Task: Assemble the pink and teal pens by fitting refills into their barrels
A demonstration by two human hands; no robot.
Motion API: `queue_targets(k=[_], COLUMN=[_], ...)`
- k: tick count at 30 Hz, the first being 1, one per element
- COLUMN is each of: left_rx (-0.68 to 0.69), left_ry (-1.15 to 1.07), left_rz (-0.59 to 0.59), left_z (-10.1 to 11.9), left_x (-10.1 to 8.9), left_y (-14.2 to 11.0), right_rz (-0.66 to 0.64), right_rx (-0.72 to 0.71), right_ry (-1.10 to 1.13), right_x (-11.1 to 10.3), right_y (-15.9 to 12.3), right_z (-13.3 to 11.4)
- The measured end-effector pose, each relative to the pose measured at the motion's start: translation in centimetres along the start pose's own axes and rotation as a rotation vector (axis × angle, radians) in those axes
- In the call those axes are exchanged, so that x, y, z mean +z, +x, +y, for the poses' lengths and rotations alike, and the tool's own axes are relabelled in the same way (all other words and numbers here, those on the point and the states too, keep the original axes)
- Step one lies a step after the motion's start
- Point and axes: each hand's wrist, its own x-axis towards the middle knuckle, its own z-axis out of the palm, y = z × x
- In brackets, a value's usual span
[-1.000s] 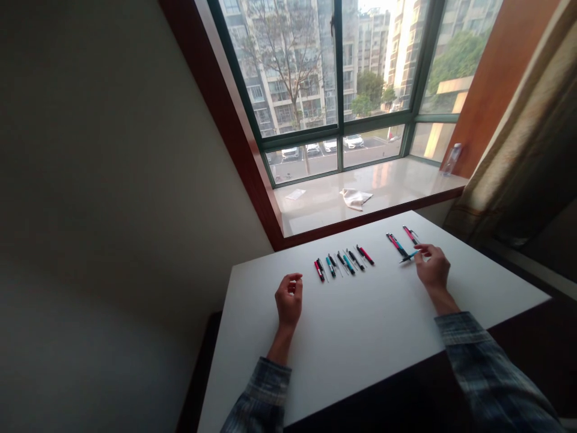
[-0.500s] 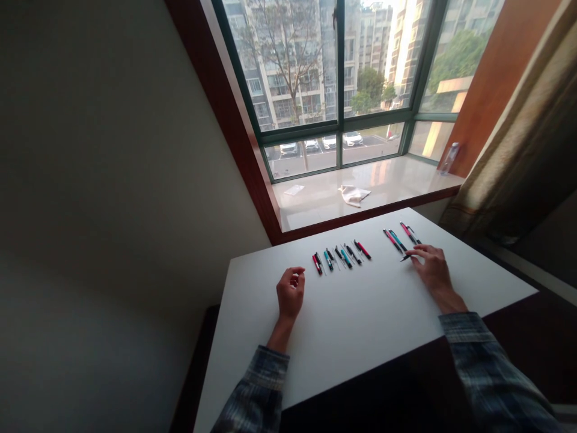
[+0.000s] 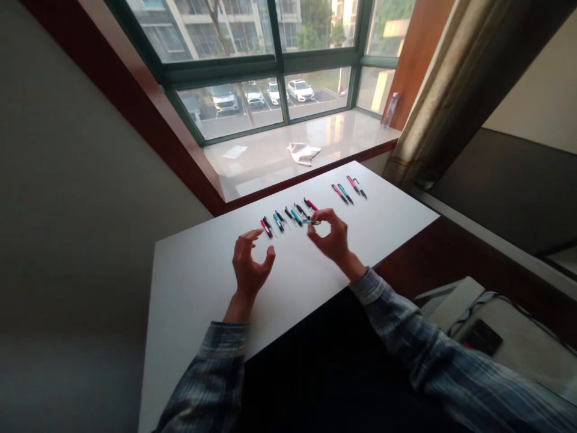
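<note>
My right hand point(image 3: 332, 236) pinches a slim pen point(image 3: 312, 222) between thumb and fingertips, just in front of the row of pen parts. The held pen looks teal and dark; its details are too small to make out. My left hand point(image 3: 250, 263) is curved with thumb and fingers apart, nothing between them, near the row's left end. That row holds red barrel pieces point(image 3: 266, 228), teal barrel pieces point(image 3: 278, 222), black pieces and thin refills, laid side by side. At the far right lie several whole-looking pens: pink-and-black point(image 3: 339, 193), teal-and-black point(image 3: 345, 193), another pink point(image 3: 353, 184) and a whitish one point(image 3: 360, 188).
The white table point(image 3: 193, 294) stands against a windowsill point(image 3: 265, 165) bearing a crumpled cloth or wrapper point(image 3: 304, 153), a flat paper point(image 3: 235, 152) and a clear bottle point(image 3: 390, 110). A curtain point(image 3: 417, 96) hangs at right. Below it, a pale surface point(image 3: 518, 328) carries a cable and dark object.
My right hand has moved left from the pens at the right to the row of parts, carrying a pen. My left hand has opened its fingers. The view has shifted right and down.
</note>
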Motion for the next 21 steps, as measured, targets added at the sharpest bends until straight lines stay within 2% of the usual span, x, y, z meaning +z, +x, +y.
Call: queue_targets(k=[3, 6, 8, 11, 16, 21], left_rx=[0.150, 0.114, 0.023, -0.025, -0.041, -0.122], left_ry=[0.043, 0.055, 0.045, 0.086, 0.137, 0.181], left_rz=[-0.035, -0.057, -0.056, -0.033, -0.099, -0.155], left_z=[0.7, 0.2, -0.3, -0.7, -0.8, -1.2], left_x=[0.1, 0.4, 0.4, 0.2, -0.5, -0.8], left_y=[-0.3, -0.6, -0.7, -0.8, -0.6, -0.6], right_rz=[-0.157, -0.317, -0.394, -0.461, -0.450, -0.434], right_rx=[0.078, 0.155, 0.153, 0.091, 0.023, 0.067], right_ry=[0.226, 0.339, 0.353, 0.271, 0.075, 0.112], right_x=[4.5, 6.9, 7.4, 7.5, 8.1, 9.5], right_y=[-0.7, 0.0, 0.9, 2.3, 2.8, 1.8], right_z=[-2.6, -3.2, -2.8, -1.5, 0.7, 1.5])
